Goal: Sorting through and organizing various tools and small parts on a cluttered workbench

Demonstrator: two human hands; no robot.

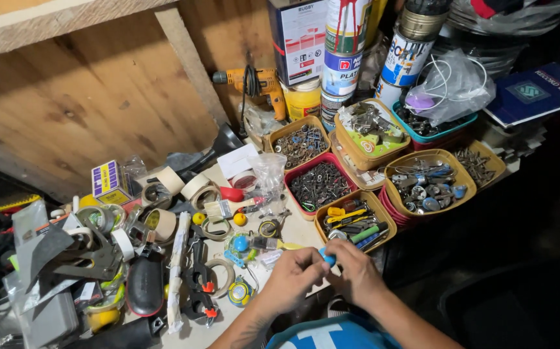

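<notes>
Fingers (312, 258) of both hands pinch a small blue object (327, 259).

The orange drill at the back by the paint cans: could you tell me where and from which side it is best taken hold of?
Judging by its pose, grip the orange drill by the handle hanging down at its right end, coming from the front; the chuck points left, and the paint cans crowd its right side.

Two bare forearms with no sleeves, watch or rings showing, above a blue garment (322, 336) with white marking.
</notes>
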